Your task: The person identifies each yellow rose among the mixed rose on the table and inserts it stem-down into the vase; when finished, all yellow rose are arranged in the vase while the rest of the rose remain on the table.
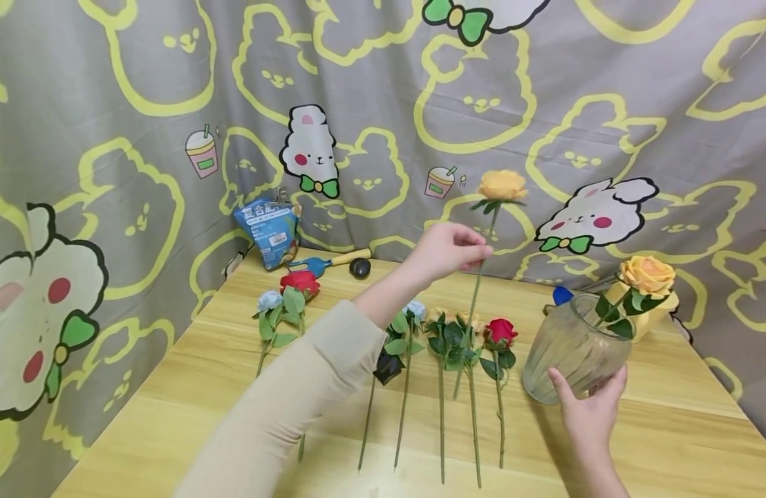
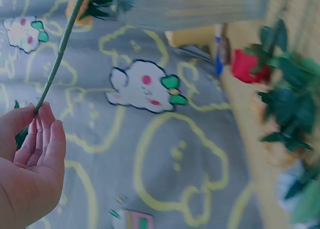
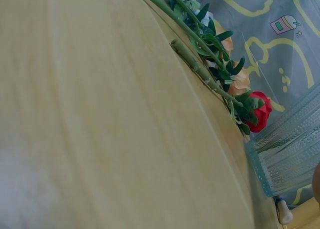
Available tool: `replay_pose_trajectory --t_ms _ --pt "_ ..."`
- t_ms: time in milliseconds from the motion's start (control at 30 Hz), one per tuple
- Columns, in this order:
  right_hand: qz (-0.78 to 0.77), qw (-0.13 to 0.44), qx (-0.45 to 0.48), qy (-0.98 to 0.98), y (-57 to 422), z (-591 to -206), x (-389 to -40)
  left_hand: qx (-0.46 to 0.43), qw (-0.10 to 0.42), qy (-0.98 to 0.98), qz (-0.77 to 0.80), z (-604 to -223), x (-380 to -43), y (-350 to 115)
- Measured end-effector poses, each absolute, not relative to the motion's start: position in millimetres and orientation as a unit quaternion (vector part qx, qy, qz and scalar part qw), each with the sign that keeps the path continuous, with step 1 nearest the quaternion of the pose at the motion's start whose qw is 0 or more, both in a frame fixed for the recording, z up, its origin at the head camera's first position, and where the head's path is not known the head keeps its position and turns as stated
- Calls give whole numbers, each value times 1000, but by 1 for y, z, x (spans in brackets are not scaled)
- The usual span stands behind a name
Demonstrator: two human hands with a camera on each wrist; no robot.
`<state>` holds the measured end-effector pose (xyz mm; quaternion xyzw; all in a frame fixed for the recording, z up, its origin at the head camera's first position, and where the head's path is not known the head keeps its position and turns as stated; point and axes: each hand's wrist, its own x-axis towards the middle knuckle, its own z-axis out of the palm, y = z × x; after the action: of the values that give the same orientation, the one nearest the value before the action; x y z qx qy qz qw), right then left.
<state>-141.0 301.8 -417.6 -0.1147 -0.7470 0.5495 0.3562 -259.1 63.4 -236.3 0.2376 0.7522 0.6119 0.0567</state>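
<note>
My left hand (image 1: 453, 250) pinches the green stem of a yellow rose (image 1: 502, 185) just below its bloom. In the left wrist view, thumb and fingertips meet on that stem (image 2: 61, 51). The rose stands nearly upright above the table, its stem end to the left of a ribbed glass vase (image 1: 576, 349). My right hand (image 1: 591, 411) grips the vase low down, thumb on the near side; the vase leans to the right. Inside it is another yellow-orange rose (image 1: 647, 275), its bloom above the rim. The right wrist view shows the vase's ribbed wall (image 3: 287, 144) and little of the hand.
Between the arms lie a red rose (image 1: 500, 332), several yellow roses (image 1: 454, 325) and a pale blue rose (image 1: 414, 309). Farther left are another red rose (image 1: 300, 283) and blue rose (image 1: 269, 301). A blue bag (image 1: 271, 234) and small rake (image 1: 311, 265) sit by the patterned curtain.
</note>
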Motion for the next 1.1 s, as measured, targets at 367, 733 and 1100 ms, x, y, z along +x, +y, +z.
replay_pose_trajectory --t_ms 367,733,1100 --pt "553 364 -105 -742 304 -420 -144 265 5 749 607 -186 -261 94" --pt "543 367 -101 -748 302 -421 -140 256 -48 743 617 -161 -268 132" --pt "555 371 -103 -737 301 -421 -140 243 -111 756 597 -159 -263 175"
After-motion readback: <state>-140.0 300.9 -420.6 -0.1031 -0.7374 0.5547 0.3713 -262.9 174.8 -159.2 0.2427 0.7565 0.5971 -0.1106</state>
